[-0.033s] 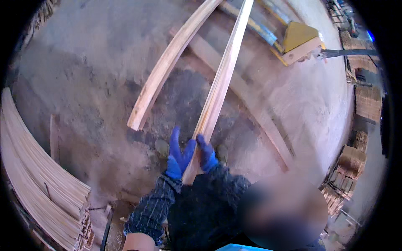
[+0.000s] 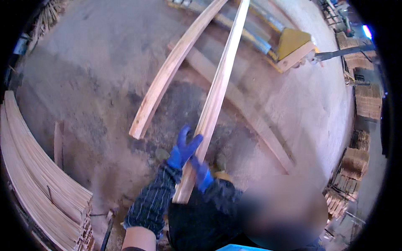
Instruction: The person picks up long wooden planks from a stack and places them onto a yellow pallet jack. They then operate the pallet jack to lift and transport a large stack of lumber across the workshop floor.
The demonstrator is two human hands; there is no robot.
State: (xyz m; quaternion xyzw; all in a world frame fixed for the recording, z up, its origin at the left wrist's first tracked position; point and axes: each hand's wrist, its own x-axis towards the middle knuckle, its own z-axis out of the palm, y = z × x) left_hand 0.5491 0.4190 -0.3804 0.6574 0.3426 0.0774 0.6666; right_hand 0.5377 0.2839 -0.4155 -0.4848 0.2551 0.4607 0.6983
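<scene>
A narrow bundle of long pale wooden strips (image 2: 214, 98) runs from the top of the view down to my body, its near end against my dark clothing. At its left edge, my left hand (image 2: 184, 149) in a blue glove has fingers spread, the fingertips touching the wood. My right hand (image 2: 202, 172), gloved in blue too, lies at the right edge lower down, its fingers bent over the strips; it is slightly blurred. Left of the bundle, a separate wooden beam (image 2: 161, 85) slants up from its near end toward the top.
A large stack of long strips (image 2: 46, 167) fills the lower left. One flat board (image 2: 251, 119) lies on the floor to the right. A yellow pallet jack (image 2: 293, 46) stands at the upper right. Several wood stacks (image 2: 368, 100) line the right side.
The bundle's near end has come closer to my body. My left hand has moved slightly right, onto the strips, and my right hand has shifted down along them.
</scene>
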